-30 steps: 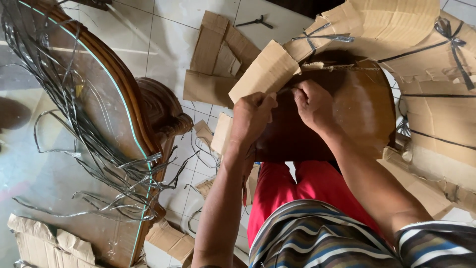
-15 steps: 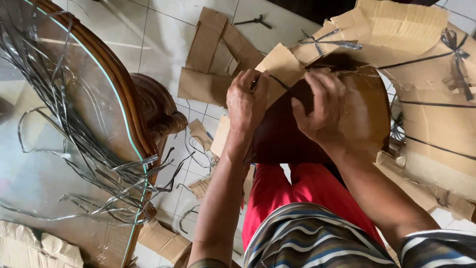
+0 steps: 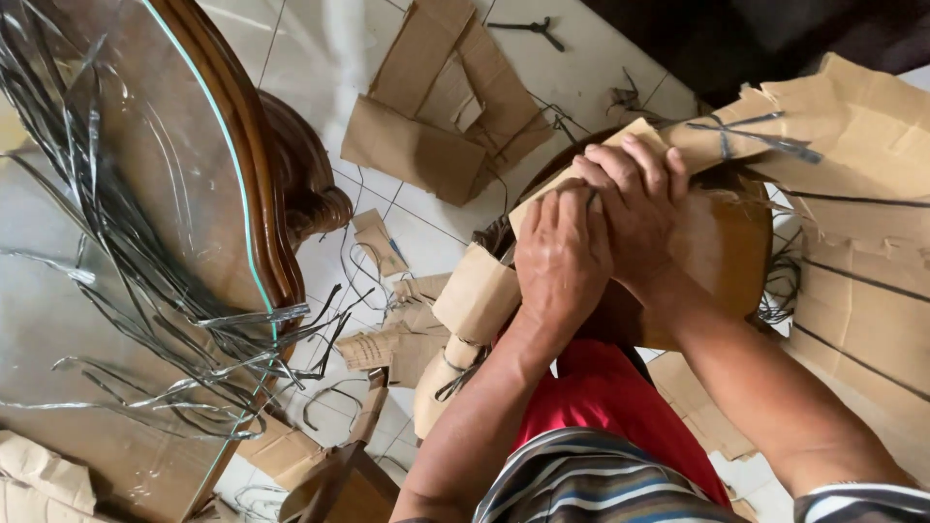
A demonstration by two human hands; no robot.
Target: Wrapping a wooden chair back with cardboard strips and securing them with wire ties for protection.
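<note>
Left hand (image 3: 562, 254) and right hand (image 3: 635, 208) overlap, gripping cardboard wrapping (image 3: 678, 145).

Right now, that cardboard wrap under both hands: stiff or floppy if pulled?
The cardboard wrap is likely floppy: it bends around the round wooden piece. Probably light and tear-prone, given its ragged edges. Both the left hand and right hand press on it.

The rounded brown wooden panel (image 3: 722, 257) under the bare left hand (image 3: 562, 257) and right hand (image 3: 635, 199) has a smooth, semi-gloss varnish, while the torn brown cardboard wrapping (image 3: 852, 165) around it is matt, fibrous paper with ragged edges. The oval table top of clear glass (image 3: 126, 223) is glossy and reflective, set in a polished dark wooden rim (image 3: 254, 174) and strewn with shiny grey plastic strapping bands (image 3: 174, 320). The white floor tiles (image 3: 320, 58) are smooth and glazed; the scattered flat cardboard scraps (image 3: 426, 116) are dull.
</note>
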